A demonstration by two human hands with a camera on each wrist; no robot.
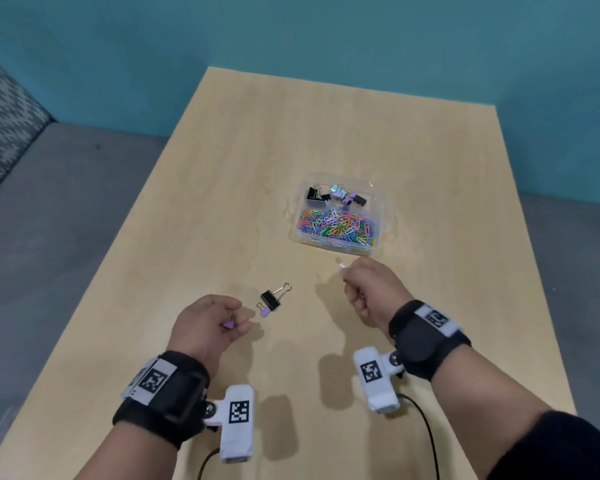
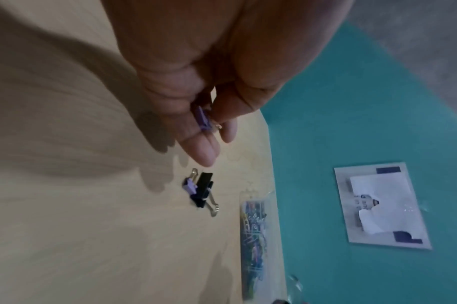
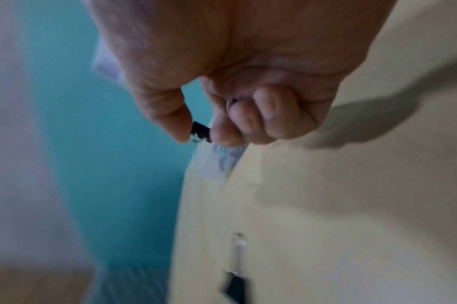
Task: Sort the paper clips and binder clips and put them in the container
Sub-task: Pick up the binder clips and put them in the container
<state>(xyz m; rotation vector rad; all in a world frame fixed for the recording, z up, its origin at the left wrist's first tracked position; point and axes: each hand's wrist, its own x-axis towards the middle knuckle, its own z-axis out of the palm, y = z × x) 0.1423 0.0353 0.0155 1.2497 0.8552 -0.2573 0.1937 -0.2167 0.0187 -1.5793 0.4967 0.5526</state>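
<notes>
A clear container (image 1: 381,216) stands right of the table's middle, with binder clips (image 1: 336,195) in its far compartment and coloured paper clips (image 1: 336,226) in its near one. My left hand (image 1: 234,320) pinches a small purple binder clip (image 2: 204,119) just above the table. A black binder clip (image 1: 271,298) and a small purple binder clip (image 1: 264,311) lie touching, just right of that hand. My right hand (image 1: 345,271) hovers near the container's front edge. It pinches a small dark binder clip (image 3: 200,131) between thumb and forefinger, the other fingers curled.
The wooden table (image 1: 222,202) ends at a teal wall (image 1: 326,36) behind. A grey seat (image 1: 49,202) runs along its left side. A sheet of paper (image 2: 380,205) is taped to the wall. Cables (image 1: 426,434) trail from my wrists.
</notes>
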